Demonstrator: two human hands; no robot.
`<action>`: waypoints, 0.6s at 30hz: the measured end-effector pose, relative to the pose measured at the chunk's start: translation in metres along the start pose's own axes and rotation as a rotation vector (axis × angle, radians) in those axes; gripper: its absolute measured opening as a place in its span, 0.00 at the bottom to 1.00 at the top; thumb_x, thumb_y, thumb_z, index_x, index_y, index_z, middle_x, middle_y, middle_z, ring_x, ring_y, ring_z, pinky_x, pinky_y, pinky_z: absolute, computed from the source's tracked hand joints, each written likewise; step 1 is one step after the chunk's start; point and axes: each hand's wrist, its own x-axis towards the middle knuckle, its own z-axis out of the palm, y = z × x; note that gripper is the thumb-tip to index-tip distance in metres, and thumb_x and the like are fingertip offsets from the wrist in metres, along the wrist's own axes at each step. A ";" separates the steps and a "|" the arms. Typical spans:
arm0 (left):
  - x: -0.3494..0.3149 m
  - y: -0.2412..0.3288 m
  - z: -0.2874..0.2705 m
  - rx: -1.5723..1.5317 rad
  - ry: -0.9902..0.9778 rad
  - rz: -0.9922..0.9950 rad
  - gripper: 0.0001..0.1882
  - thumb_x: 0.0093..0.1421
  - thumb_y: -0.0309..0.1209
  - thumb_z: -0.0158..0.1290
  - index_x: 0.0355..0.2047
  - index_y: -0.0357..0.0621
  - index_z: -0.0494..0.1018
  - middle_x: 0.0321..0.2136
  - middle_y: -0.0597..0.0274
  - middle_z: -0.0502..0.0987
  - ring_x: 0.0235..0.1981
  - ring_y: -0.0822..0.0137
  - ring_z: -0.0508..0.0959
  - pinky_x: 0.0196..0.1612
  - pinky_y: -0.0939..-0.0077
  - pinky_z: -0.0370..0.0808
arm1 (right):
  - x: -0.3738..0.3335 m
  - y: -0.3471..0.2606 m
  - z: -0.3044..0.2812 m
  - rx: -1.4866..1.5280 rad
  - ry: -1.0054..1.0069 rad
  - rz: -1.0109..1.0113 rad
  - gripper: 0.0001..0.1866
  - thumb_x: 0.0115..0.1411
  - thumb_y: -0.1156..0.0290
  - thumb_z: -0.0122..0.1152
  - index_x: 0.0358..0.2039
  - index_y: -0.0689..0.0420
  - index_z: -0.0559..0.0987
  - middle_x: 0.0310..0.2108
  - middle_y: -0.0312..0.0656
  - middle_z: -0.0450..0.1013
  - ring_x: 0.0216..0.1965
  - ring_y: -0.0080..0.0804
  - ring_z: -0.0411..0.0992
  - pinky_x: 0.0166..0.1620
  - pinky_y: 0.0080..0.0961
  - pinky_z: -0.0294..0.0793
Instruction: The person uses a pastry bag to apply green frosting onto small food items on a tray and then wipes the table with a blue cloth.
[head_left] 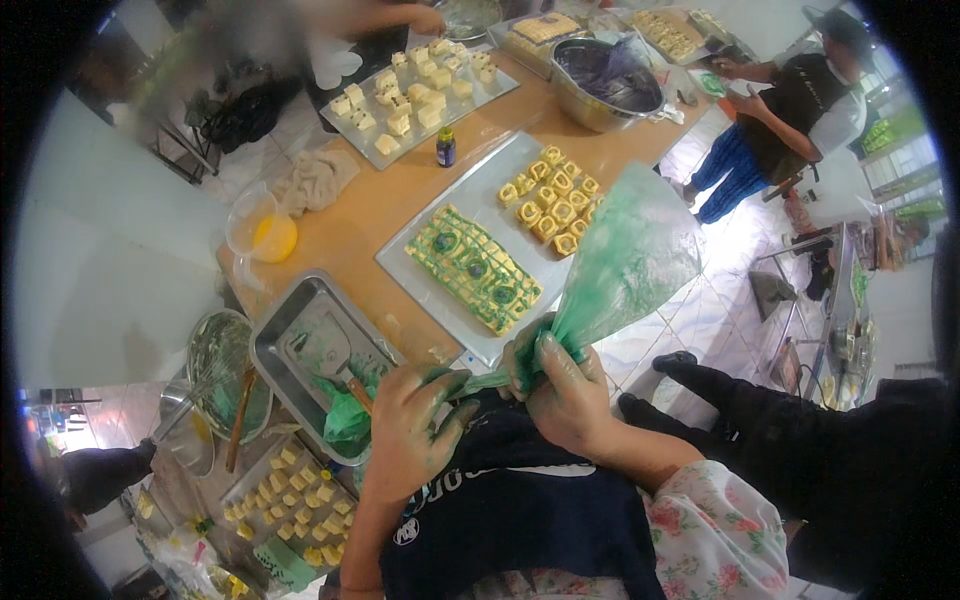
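A clear piping bag (630, 250) smeared with green cream stretches between my hands in front of my dark apron. My right hand (568, 390) is closed round its gathered middle, fingers stained green. Its wide end flares up and to the right. With thumb and fingers my left hand (418, 420) pinches the thin, narrow end. Just beyond lies a rectangular cake (475, 270) piped with a green and yellow lattice and round swirls, on a silver board (430, 225). Several small yellow-topped cake pieces (555, 200) stand on the same board, partly behind the bag.
At my left are a metal pan (275, 345) with a spatula and green plastic, a bowl with a whisk (215, 375), and a tray of cake cubes (290, 500). A jug of orange liquid (272, 238), small bottle (446, 147) and purple-cream bowl (605, 85) stand farther off. A person (800, 110) stands right.
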 end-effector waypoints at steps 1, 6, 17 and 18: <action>-0.001 0.000 0.000 -0.004 0.009 0.000 0.16 0.36 0.26 0.57 0.30 0.40 0.71 0.29 0.57 0.70 0.33 0.56 0.69 0.37 0.67 0.65 | -0.001 0.000 0.000 0.019 -0.002 0.006 0.10 0.57 0.65 0.45 0.30 0.59 0.65 0.22 0.40 0.61 0.21 0.29 0.59 0.26 0.27 0.59; -0.004 0.000 -0.001 -0.025 0.043 0.030 0.15 0.37 0.24 0.57 0.30 0.40 0.71 0.27 0.57 0.70 0.31 0.57 0.69 0.35 0.67 0.65 | -0.005 0.002 0.000 0.042 -0.067 -0.026 0.09 0.57 0.65 0.45 0.31 0.59 0.65 0.22 0.41 0.62 0.22 0.29 0.60 0.26 0.28 0.60; -0.010 0.002 -0.001 -0.057 0.076 0.003 0.13 0.38 0.23 0.56 0.28 0.39 0.71 0.25 0.56 0.70 0.29 0.56 0.69 0.33 0.67 0.65 | -0.009 -0.010 -0.014 -0.371 -0.229 -0.001 0.15 0.49 0.73 0.56 0.38 0.61 0.67 0.35 0.43 0.64 0.33 0.29 0.64 0.34 0.24 0.64; -0.010 0.002 -0.001 -0.056 0.075 0.002 0.13 0.38 0.23 0.56 0.28 0.39 0.71 0.25 0.56 0.70 0.29 0.56 0.69 0.33 0.67 0.65 | -0.007 -0.012 -0.016 -0.370 -0.230 0.001 0.15 0.49 0.73 0.56 0.38 0.61 0.67 0.35 0.43 0.64 0.33 0.29 0.64 0.34 0.24 0.64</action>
